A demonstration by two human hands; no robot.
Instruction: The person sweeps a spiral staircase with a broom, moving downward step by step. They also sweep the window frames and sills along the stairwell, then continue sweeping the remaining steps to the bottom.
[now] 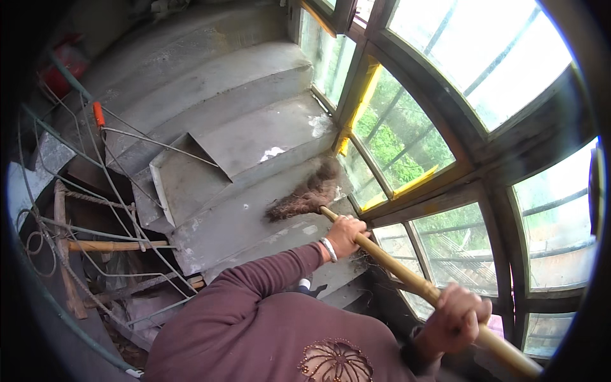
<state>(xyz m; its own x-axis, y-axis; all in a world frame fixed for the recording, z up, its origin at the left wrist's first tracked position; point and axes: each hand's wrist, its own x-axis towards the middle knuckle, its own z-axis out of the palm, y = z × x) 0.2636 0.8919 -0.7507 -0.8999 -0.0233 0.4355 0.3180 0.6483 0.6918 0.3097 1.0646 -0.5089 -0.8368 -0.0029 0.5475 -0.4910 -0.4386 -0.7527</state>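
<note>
A broom with a bamboo handle [398, 267] and a brown fibre head [308, 191] slants across the view. My left hand [343, 236], with a silver bracelet at the wrist, grips the handle just behind the head. Higher up the same handle, my right hand [460, 315] is closed around it. The bristles rest on a grey concrete stair step [248, 207] near the window side. To the left, a metal dustpan [191, 184] with a long thin rod handle sits on the steps, its orange grip [98, 114] by the railing.
Concrete stairs [205, 81] rise toward the back. A green metal railing [95, 160] runs along the left, with a wooden frame [64, 248] and rope beyond it. Wood-framed windows [477, 176], some edged in yellow, line the right. A red object [62, 71] stands at upper left.
</note>
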